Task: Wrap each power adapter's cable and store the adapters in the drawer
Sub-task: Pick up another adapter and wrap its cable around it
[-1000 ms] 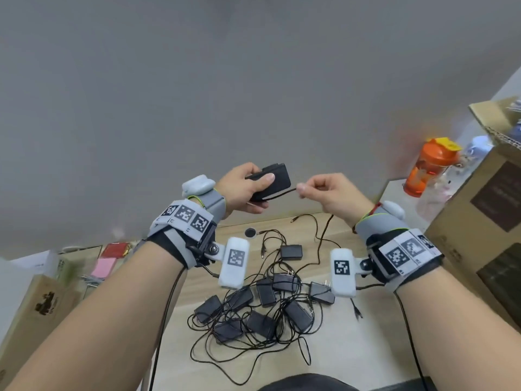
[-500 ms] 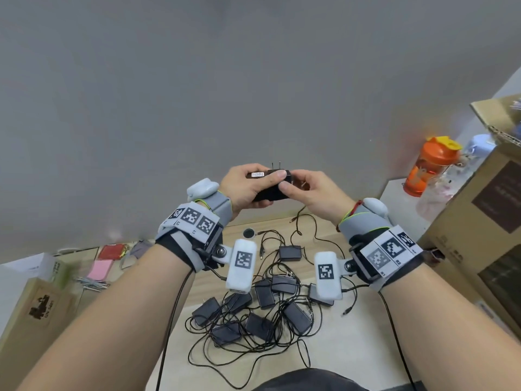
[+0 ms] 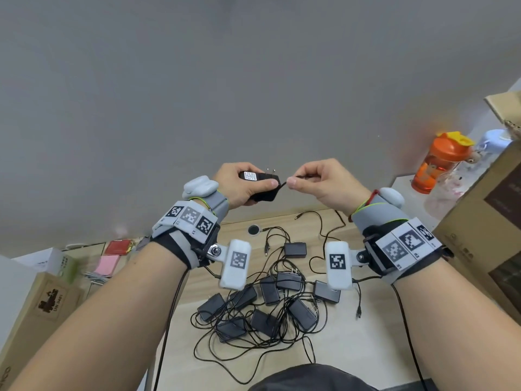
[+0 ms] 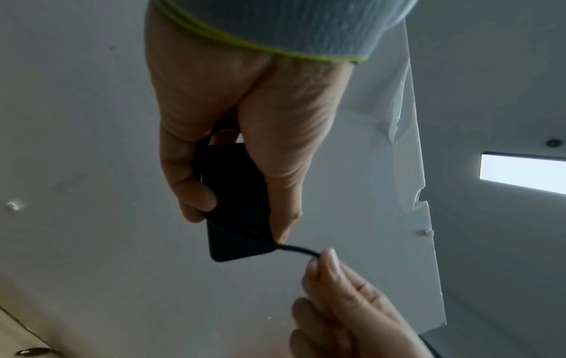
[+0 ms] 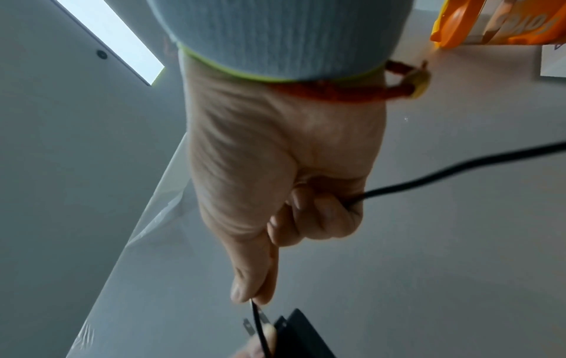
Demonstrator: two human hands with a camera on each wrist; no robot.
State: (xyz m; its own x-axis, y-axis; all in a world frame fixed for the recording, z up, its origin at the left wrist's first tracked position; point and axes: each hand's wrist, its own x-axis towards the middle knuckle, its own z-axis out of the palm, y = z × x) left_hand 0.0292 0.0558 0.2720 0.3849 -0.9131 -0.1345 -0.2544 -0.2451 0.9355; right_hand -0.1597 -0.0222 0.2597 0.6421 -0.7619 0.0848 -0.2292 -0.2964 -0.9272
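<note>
Nine or so black adapters (image 3: 267,304) lie tangled in their cables on our wooden desk (image 3: 352,342). Raised above them, our left hand (image 3: 239,183) grips one adapter (image 3: 260,184), and just beside it our right hand (image 3: 324,180) pinches its cable (image 4: 298,249) between thumb and forefinger.

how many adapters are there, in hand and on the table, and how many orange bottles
adapter in the left hand, cable pinched by the right hand: 1
adapters on the table: 9
orange bottle: 1
total: 11
</note>
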